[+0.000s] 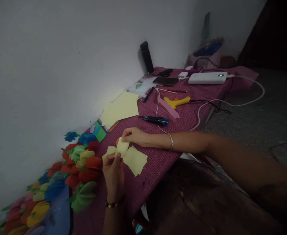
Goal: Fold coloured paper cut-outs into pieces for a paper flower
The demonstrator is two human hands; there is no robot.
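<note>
Both hands met over the near part of the bench (158, 163), which was covered in a red checked cloth. The left hand (113, 173) was closed at the fingertips, pinching the lower edge of a small pale yellow paper piece (122, 147), and the right hand (133, 135) pinched the top of that same piece between thumb and forefinger. The piece was held just above the cloth, curved rather than flat.

Just right of the paper piece, cut yellow sheets (135, 160) lay flat on the cloth. Left of it, paper flowers (82, 163) in red, green, yellow and blue were heaped along the wall. Beyond it lay a larger stack of yellow paper (121, 109), and farther right of that a blue-handled cutter (155, 120), a pink strip (169, 109) and a yellow glue gun (177, 102). Well beyond the paper piece, at the far end, stood a black bottle (147, 57), with a white power bank (208, 77) to its right.
</note>
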